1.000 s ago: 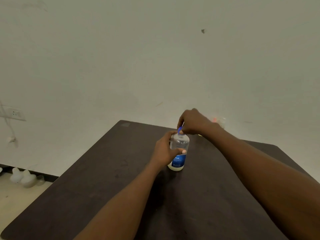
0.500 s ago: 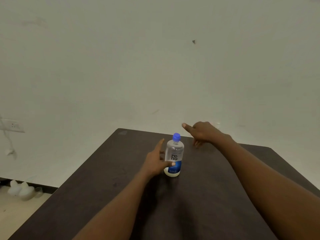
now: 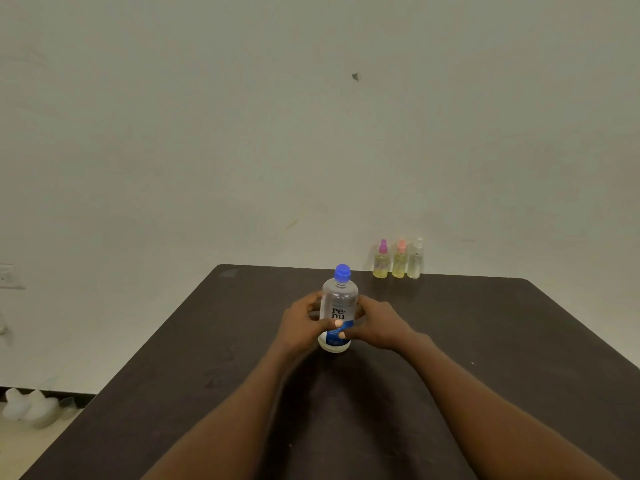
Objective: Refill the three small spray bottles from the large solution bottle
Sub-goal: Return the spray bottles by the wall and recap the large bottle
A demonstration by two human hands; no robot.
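Note:
The large solution bottle [image 3: 339,299], clear with a blue cap and a blue-and-white label, stands upright near the middle of the dark table [image 3: 485,341]. My left hand [image 3: 303,323] grips its left side with the thumb across the label. My right hand [image 3: 379,323] grips its right side, thumb also on the label. Three small spray bottles stand in a row at the table's far edge by the wall: one with a purple top [image 3: 381,259], one with an orange top [image 3: 399,259], one with a clear top [image 3: 415,258]. The cap is on the large bottle.
A plain wall rises right behind the table's far edge. On the floor at lower left lie several white plastic shapes [image 3: 27,407]. A wall socket [image 3: 8,277] is at the far left.
Both hands had let go of the bottle and spread apart; now they have closed on its body from both sides. The view has shifted, and the three spray bottles show behind.

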